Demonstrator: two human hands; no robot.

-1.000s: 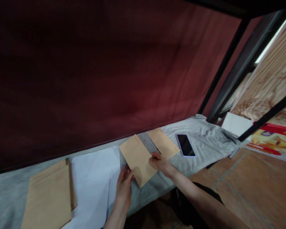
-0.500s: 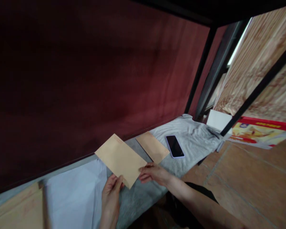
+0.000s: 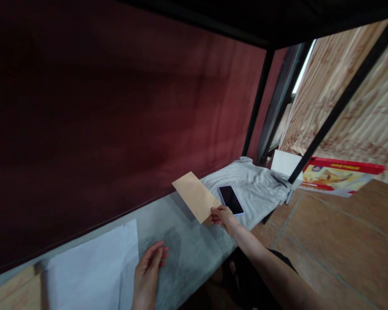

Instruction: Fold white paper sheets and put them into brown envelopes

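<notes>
Near the front edge of the bench (image 3: 190,247), the left hand (image 3: 148,263) is empty, fingers loosely curled, beside the paper (image 3: 90,267). Farther in, the right hand (image 3: 222,216) pinches the envelope (image 3: 196,196) narrowly at its near short edge, probably to keep its face uncovered; the envelope is angled toward the rear edge. The phone (image 3: 232,199) lies flat toward the right end, presumably for stable support.

Dark red panel (image 3: 148,116), black posts (image 3: 258,103), patterned curtain (image 3: 349,116), brown tiled floor (image 3: 336,232)
</notes>
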